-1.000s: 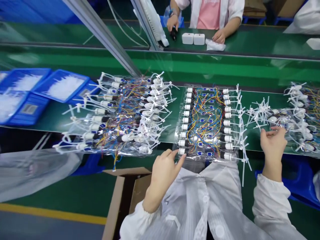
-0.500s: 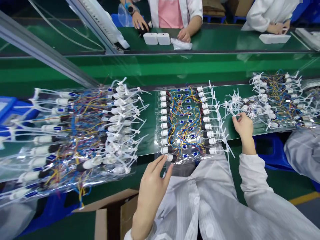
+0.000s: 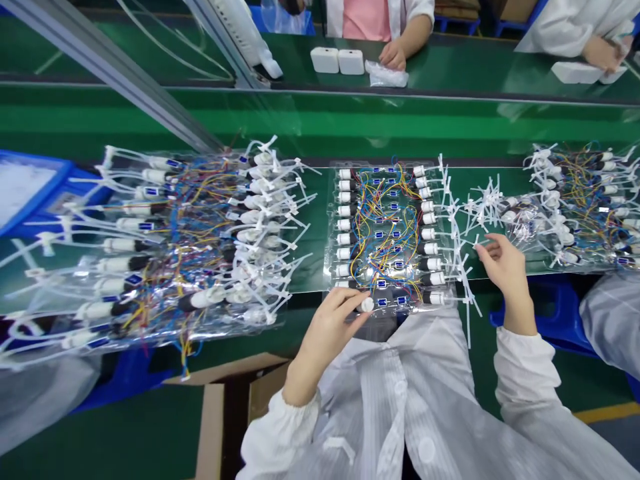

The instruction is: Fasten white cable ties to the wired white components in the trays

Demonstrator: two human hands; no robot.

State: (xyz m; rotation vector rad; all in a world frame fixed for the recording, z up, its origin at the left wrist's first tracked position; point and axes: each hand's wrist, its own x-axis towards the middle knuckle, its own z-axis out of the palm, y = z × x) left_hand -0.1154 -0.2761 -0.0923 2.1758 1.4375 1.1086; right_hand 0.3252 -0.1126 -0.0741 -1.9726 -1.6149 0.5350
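**Left hand picks a small white part**

Now the left hand [image 3: 333, 327] has closed its fingers on a small round white plastic part [image 3: 367, 305] at the near edge of the clear plastic tray of coloured wires [image 3: 387, 233], in the middle of the frame. Further right, the right hand [image 3: 505, 267] has slid to the loose white cable ties [image 3: 475, 207], fingers open and curled.

Green conveyor belt [image 3: 300, 130] across scene — grey metal rail [image 3: 115, 67] diagonal above; blue bin [image 3: 30, 193] left, cardboard box [image 3: 225, 400] below.
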